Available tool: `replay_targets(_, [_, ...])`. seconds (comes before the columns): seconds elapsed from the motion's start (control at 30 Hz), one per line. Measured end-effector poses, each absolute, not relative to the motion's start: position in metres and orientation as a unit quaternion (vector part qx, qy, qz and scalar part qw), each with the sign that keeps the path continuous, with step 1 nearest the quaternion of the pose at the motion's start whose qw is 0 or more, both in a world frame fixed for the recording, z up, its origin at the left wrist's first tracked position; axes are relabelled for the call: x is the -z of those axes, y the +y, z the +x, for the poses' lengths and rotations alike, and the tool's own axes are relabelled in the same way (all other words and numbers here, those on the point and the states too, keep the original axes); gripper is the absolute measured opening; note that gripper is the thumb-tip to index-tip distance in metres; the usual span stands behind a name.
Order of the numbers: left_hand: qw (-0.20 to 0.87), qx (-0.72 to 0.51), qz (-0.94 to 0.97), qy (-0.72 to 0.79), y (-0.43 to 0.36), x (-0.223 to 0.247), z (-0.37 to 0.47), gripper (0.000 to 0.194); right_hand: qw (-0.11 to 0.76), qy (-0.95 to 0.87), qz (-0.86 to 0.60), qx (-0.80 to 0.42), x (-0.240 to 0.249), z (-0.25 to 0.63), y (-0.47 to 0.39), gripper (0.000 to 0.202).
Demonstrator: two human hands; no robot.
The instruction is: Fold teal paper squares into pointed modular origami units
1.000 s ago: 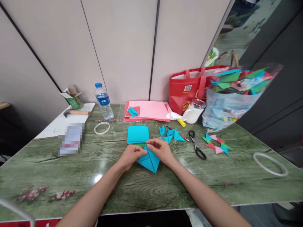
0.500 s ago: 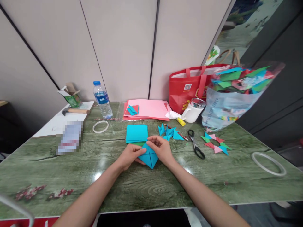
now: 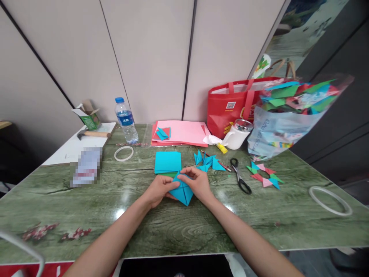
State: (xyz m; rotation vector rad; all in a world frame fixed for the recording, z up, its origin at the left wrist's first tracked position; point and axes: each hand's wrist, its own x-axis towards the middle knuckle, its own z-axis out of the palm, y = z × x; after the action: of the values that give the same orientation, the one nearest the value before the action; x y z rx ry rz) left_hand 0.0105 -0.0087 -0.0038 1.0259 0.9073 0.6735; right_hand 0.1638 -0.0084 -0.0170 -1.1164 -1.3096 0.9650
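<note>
A blue folded paper (image 3: 184, 193) with crossing creases is held above the table, one corner pointing toward me. My left hand (image 3: 160, 190) pinches its left side, thumb on top and fingers beneath. On its upper right part, the thumb and fingers of my right hand (image 3: 196, 182) are closed on the sheet. Just beyond the hands lies a stack of blue paper squares (image 3: 167, 161), with a green edge showing under it. Folded blue pieces (image 3: 209, 161) lie to the right of the stack.
Black scissors (image 3: 240, 176) and a ring of coloured folded pieces (image 3: 266, 175) lie right. Behind stand a white mug (image 3: 238, 134), a red bag (image 3: 220, 111) and a plastic bag of folded paper (image 3: 276, 130). A bottle (image 3: 127, 123) and hammer (image 3: 96, 134) are at left.
The whole view has shifted slightly. Both hands keep their hold on the blue paper, and the right fingers look nearly unmoved on it.
</note>
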Motion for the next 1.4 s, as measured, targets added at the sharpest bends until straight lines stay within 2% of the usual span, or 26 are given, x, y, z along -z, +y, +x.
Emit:
replay_targets(0.53, [0.697,-0.306,0.467,0.451,-0.0092,0.0018,0.0128,0.027,0.554,-0.548,-0.482,-0.4,0.0158,0.1598,-0.011,0.02])
replay_targets(0.97, [0.725,-0.313,0.473,0.391,-0.0079,0.0024,0.0104,0.036,0.571,-0.56,-0.464,-0.382,0.0143,0.1628,-0.0105,0.018])
replay_targets(1.1, [0.666,-0.314,0.536,0.413,-0.0074,0.0045,0.0108,0.036,0.571,-0.544,-0.45,-0.419,0.0131,0.1623,-0.0111,0.02])
replay_targets(1.27, [0.602,-0.315,0.594,0.431,-0.008,0.0051,0.0129,0.041,0.548,-0.512,-0.457,-0.477,0.0139,0.1641,-0.0094,0.032])
replay_targets(1.4, [0.506,-0.294,0.689,0.428,-0.0072,0.0033,0.0125,0.048,0.515,-0.524,-0.447,-0.51,0.0144,0.1677,-0.0072,0.026])
